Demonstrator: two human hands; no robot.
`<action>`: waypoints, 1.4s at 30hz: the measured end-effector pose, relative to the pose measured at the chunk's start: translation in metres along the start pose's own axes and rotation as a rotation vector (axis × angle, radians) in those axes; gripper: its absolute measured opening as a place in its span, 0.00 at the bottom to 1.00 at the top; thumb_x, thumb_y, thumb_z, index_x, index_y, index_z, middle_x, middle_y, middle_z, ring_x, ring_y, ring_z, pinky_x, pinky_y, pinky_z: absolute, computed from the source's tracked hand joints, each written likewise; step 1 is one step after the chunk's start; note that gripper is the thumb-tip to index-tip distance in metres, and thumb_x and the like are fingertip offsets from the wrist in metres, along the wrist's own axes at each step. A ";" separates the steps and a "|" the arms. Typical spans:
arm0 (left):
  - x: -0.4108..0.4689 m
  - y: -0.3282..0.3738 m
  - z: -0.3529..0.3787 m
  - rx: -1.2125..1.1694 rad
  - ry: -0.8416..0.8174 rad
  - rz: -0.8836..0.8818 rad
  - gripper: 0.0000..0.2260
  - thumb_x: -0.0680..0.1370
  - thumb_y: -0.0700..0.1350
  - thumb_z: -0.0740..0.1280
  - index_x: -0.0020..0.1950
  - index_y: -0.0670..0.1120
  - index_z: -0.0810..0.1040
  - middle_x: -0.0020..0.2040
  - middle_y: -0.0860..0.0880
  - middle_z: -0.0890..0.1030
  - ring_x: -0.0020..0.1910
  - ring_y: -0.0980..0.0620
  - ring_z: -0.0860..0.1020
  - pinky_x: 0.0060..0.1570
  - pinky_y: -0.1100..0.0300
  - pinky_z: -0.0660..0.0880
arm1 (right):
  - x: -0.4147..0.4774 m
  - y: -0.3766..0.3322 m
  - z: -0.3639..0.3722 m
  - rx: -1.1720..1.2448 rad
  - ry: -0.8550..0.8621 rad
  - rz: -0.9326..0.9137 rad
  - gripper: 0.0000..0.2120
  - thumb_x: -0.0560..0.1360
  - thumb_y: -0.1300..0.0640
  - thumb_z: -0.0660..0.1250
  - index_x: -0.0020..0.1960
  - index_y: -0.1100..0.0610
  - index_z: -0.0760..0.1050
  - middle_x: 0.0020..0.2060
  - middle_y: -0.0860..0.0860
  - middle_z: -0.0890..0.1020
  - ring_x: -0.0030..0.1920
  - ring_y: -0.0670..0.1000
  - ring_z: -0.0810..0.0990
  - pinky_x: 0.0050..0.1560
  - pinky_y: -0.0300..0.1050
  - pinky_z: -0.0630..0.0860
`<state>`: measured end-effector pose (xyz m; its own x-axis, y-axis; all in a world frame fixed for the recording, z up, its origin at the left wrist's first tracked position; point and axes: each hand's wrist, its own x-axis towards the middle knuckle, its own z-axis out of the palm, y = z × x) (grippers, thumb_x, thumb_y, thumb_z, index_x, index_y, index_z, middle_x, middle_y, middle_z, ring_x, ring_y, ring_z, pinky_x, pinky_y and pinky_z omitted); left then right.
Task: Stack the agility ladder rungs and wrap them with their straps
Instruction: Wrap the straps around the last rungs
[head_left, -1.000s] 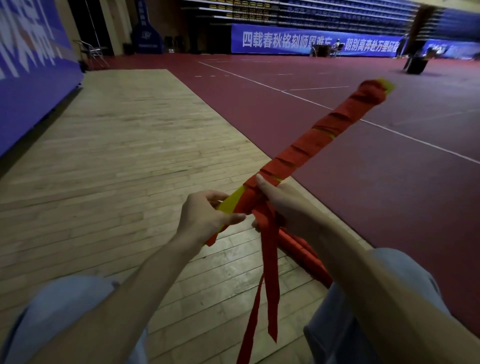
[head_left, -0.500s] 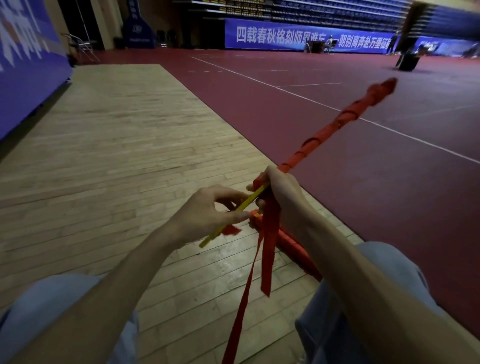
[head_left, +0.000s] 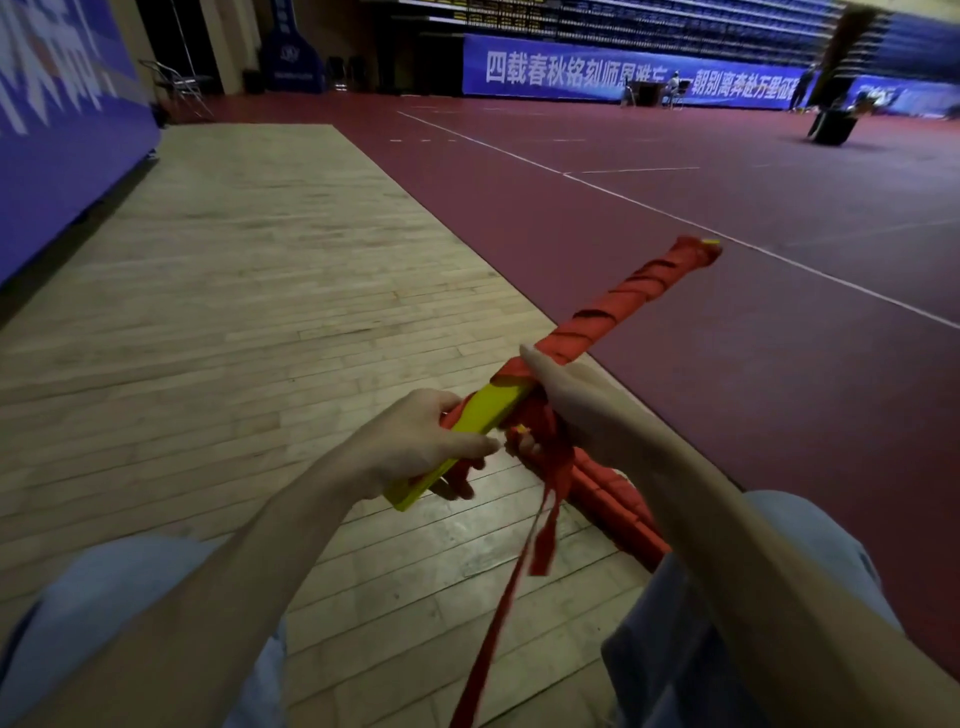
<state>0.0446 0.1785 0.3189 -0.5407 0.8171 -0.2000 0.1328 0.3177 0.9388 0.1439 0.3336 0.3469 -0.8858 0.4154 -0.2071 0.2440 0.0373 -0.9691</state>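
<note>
wrapping step, well along: left hand (head_left: 415, 449) grips the bare yellow end of the rung stack (head_left: 623, 299), held above the floor (head_left: 260, 312). right hand (head_left: 576, 402) clamps the red strap (head_left: 548, 514) against it. next, likely wind the loose tail over the yellow.

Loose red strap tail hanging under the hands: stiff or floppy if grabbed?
Likely floppy: the red strap hangs limp below the right hand. Probably light: it looks thin and flat. The rung bundle, by contrast, seems stiff, jutting straight out beyond the grip.
</note>
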 end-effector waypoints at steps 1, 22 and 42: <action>0.001 -0.002 0.004 0.094 0.068 0.011 0.12 0.74 0.46 0.75 0.52 0.46 0.77 0.40 0.44 0.84 0.35 0.45 0.85 0.32 0.55 0.81 | -0.001 0.003 0.002 0.010 -0.013 0.023 0.25 0.82 0.42 0.57 0.48 0.63 0.79 0.31 0.56 0.84 0.24 0.51 0.79 0.25 0.40 0.76; -0.010 0.002 0.014 -0.423 -0.379 0.105 0.26 0.70 0.51 0.76 0.65 0.53 0.72 0.52 0.39 0.84 0.41 0.41 0.84 0.41 0.51 0.81 | -0.009 -0.007 0.013 0.257 0.091 -0.319 0.16 0.80 0.49 0.60 0.43 0.60 0.76 0.32 0.54 0.82 0.29 0.50 0.78 0.26 0.40 0.73; -0.001 0.006 0.034 0.529 0.374 0.366 0.18 0.73 0.62 0.69 0.54 0.52 0.73 0.39 0.52 0.79 0.33 0.52 0.79 0.33 0.58 0.77 | -0.009 -0.003 0.003 0.044 0.294 -0.241 0.18 0.79 0.50 0.67 0.35 0.59 0.76 0.21 0.50 0.76 0.18 0.44 0.70 0.19 0.35 0.64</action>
<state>0.0738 0.1959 0.3149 -0.6192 0.7268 0.2972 0.6899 0.3229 0.6479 0.1501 0.3271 0.3515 -0.7631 0.6426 0.0683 0.0202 0.1293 -0.9914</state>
